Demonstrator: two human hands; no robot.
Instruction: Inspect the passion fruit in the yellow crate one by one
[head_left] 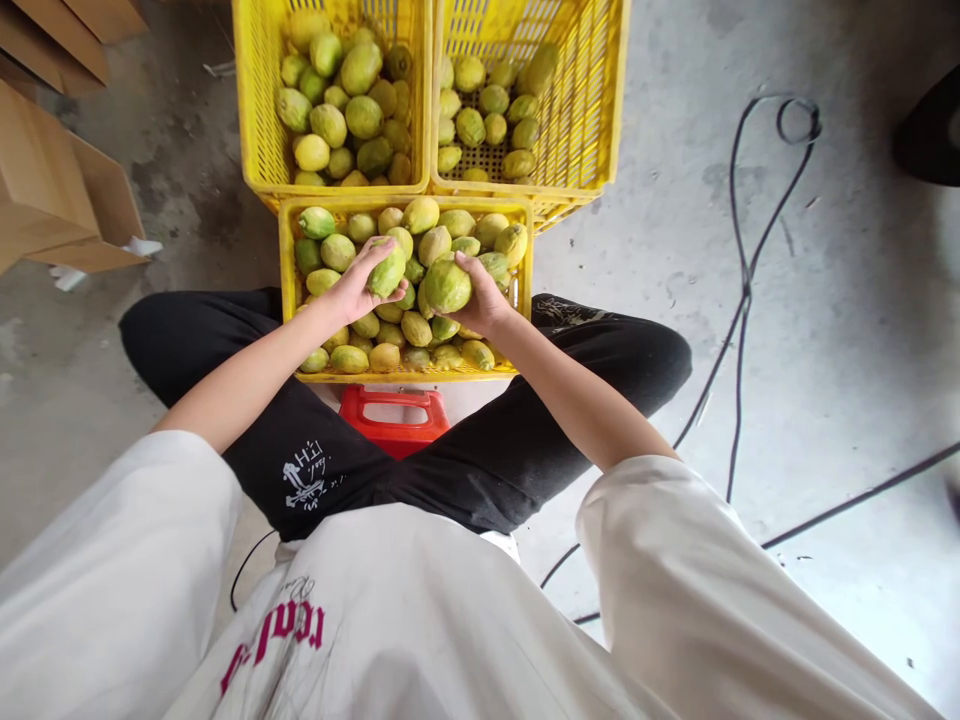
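Behind the near crate (289, 262), two yellow crates (255, 120), cardboard (67, 200) left

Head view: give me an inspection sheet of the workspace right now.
Surface: grey concrete floor, stained.
Job's things: near yellow crate full of green-yellow fruit; far-left crate well filled; far-right crate part filled.
Clutter: cardboard boxes at left; paper scraps beside them.
Hands: left hand grips one fruit; right hand grips another fruit, both over the near crate.
Cables: black cables loop across the floor at right.
Surroundings: red stool under the seated person; dark object at the right edge.
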